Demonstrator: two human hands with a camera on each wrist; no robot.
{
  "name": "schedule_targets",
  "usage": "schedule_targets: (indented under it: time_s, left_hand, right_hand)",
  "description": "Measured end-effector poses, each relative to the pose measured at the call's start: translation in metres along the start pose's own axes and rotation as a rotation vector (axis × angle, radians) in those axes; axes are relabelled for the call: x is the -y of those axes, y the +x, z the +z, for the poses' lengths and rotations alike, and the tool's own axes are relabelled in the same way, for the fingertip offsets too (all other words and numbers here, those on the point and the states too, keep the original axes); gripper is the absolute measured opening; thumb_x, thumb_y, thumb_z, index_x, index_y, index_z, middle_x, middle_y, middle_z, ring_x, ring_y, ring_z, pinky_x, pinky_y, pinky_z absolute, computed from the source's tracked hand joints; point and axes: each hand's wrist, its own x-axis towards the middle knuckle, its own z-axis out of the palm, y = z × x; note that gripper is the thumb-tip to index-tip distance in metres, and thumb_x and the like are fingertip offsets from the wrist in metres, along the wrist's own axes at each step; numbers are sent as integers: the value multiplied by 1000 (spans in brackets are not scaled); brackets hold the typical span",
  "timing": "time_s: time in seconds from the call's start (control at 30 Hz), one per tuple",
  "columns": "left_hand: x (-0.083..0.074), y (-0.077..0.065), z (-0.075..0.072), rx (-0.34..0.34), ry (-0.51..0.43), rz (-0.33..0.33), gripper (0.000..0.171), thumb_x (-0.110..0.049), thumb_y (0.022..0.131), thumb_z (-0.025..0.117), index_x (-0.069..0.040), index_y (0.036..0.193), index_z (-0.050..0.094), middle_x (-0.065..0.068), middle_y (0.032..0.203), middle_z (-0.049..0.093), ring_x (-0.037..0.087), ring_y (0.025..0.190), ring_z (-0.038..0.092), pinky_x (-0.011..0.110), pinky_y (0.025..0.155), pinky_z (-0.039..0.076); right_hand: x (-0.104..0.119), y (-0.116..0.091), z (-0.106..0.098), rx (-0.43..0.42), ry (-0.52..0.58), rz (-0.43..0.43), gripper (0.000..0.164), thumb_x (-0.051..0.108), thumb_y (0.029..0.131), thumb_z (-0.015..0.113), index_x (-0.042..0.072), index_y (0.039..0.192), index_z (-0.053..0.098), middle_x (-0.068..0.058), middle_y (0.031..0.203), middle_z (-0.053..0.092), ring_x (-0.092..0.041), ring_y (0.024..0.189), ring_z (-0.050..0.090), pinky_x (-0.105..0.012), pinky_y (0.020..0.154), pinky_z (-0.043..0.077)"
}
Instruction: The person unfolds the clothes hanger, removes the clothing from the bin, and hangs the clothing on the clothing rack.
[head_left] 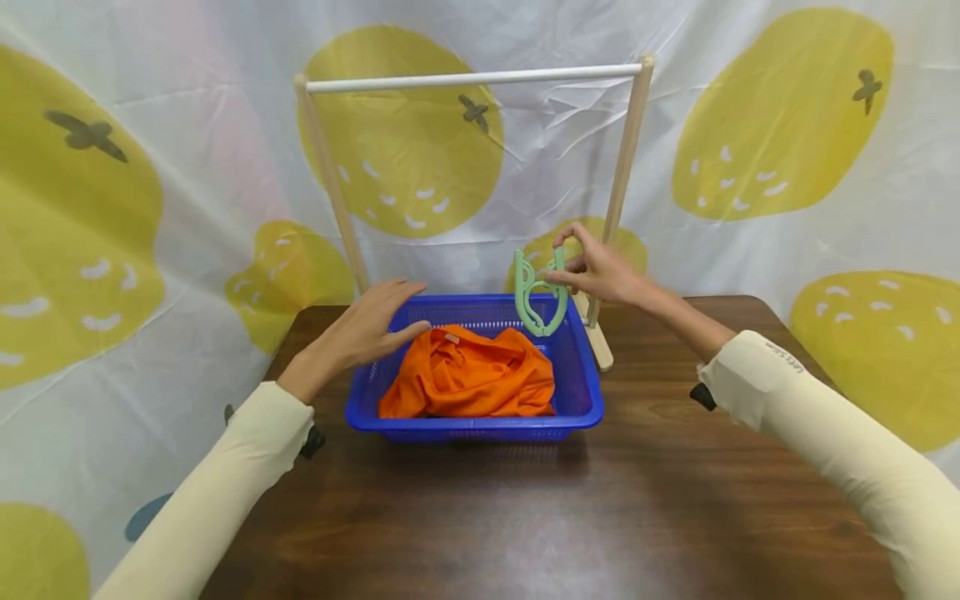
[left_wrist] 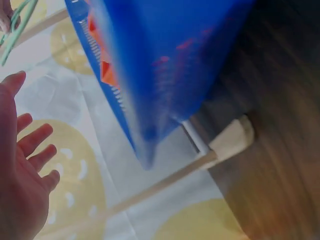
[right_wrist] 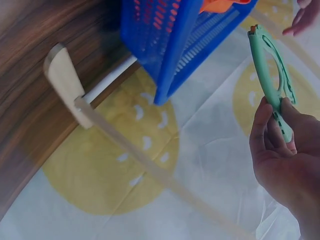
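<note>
My right hand (head_left: 600, 268) pinches a light green folding clothes hanger (head_left: 521, 287) by one arm, between thumb and fingers. The hanger is folded into a U shape and hangs over the back right of a blue plastic basket (head_left: 480, 423). In the right wrist view, the fingers curl round the lower end of the hanger (right_wrist: 262, 70). An orange garment (head_left: 487, 379) lies bunched in the basket, a small pale label at its top edge. Over the basket's left rim, my left hand (head_left: 371, 325) holds nothing, its fingers extended and spread in the left wrist view.
Behind the basket stands a wooden rack with a white crossbar (head_left: 480, 78); its right foot (head_left: 598, 343) rests beside the basket. The brown wooden table (head_left: 480, 517) stretches toward me. A white curtain (head_left: 255, 50) with yellow fruit prints hangs behind.
</note>
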Motion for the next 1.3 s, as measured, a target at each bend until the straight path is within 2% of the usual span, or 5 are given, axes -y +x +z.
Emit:
schedule_targets:
  time_s: [0.27, 0.5, 0.87, 1.1, 1.3]
  left_hand:
    - [-16, 22, -2, 0, -22, 33, 66, -43, 103, 63, -8, 157, 45, 16, 157, 48, 38, 149, 36, 55, 125, 20]
    - [-22, 33, 0, -61, -58, 70, 69, -42, 102, 66, -9, 158, 43, 14, 152, 53, 34, 143, 44, 52, 122, 28]
    - [-31, 45, 6, -102, -212, 92, 68, -33, 102, 69, -13, 160, 41, 12, 137, 65, 30, 133, 56, 52, 115, 40]
    - [-33, 51, 8, -122, -288, 86, 58, -22, 102, 69, -11, 155, 48, 12, 112, 72, 30, 102, 69, 47, 92, 54]
    - [-33, 51, 10, -162, -367, 90, 49, -13, 101, 70, -10, 148, 56, 11, 102, 75, 27, 93, 71, 42, 78, 53]
  right_hand:
    - [8, 13, 17, 36, 58, -31, 40, 8, 101, 69, 7, 126, 37, -11, 63, 65, -16, 52, 55, -26, 52, 45]
    - [14, 21, 32, 54, 46, -106, 42, 6, 100, 69, 1, 127, 37, -10, 63, 63, -12, 49, 43, -23, 49, 31]
    - [22, 29, 55, 92, 94, -154, 40, 1, 99, 69, 1, 124, 37, -17, 66, 67, -18, 54, 62, -28, 52, 51]
    - [25, 34, 62, 100, 82, -168, 39, 3, 100, 69, 2, 124, 38, -15, 66, 68, -21, 55, 65, -31, 55, 55]
    - [30, 34, 63, 96, 93, -171, 39, 5, 101, 67, 2, 124, 36, -13, 63, 66, -24, 52, 61, -32, 54, 53]
